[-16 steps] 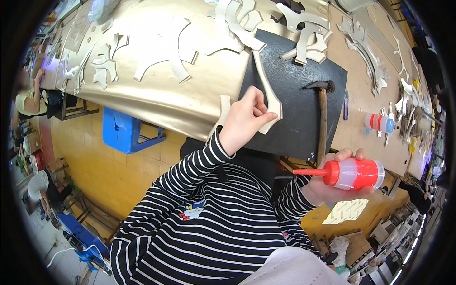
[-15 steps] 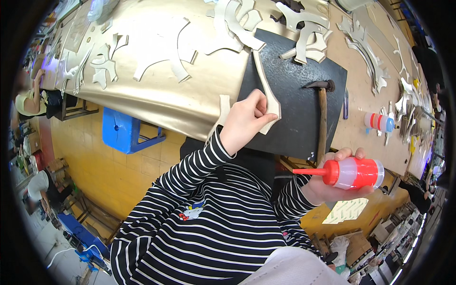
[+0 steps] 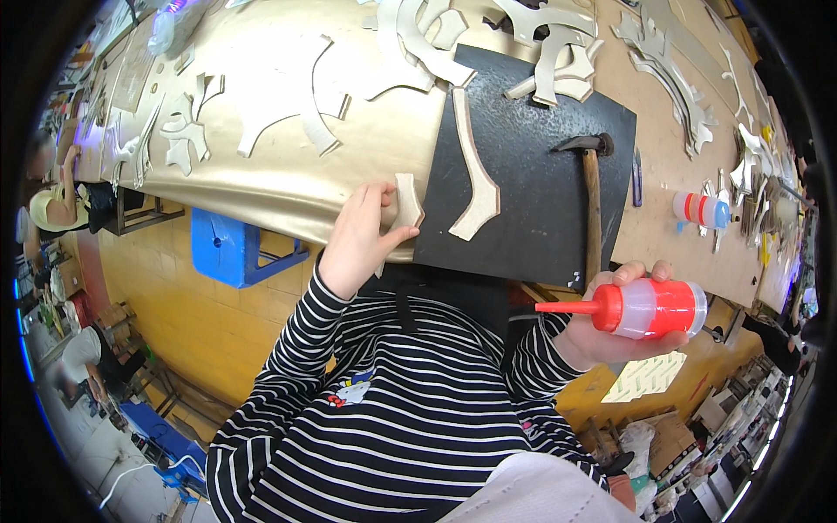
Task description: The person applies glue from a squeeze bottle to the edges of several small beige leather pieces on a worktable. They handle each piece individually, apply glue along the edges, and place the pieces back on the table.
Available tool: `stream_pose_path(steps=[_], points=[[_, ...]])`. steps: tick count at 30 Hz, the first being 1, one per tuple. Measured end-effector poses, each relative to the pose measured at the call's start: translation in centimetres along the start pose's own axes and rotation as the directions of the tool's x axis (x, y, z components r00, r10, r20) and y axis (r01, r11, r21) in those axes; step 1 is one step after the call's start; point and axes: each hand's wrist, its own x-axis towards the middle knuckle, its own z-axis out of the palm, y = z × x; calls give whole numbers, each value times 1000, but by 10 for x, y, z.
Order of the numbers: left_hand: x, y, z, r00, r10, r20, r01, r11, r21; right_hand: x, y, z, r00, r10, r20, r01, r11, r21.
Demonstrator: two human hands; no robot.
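A craft workshop: a long bench draped with gold sheet material, strewn with cut shapes, a hammer on a black mat, glue bottles, cluttered floor around.

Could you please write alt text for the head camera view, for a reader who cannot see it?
A person's left hand pinches a small cream cut-out piece at the workbench edge, while the right hand holds a red-nozzled glue bottle. A hammer and a long curved cut-out lie on a black mat.
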Motion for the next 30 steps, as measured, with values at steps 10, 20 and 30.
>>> stream_pose_path(steps=[10, 20, 30], points=[[-3, -4, -3, 921, -226, 319, 306, 923, -232, -5, 9, 7, 999, -39, 14, 40, 997, -64], [-6, 60, -27, 898, 30, 440, 375, 472, -798, -20, 13, 23, 856, -274, 438, 447, 817, -363], [-11, 81, -29, 967, 14, 253, 214, 486, -847, -20, -9, 25, 750, -25, 661, 467, 728, -502]])
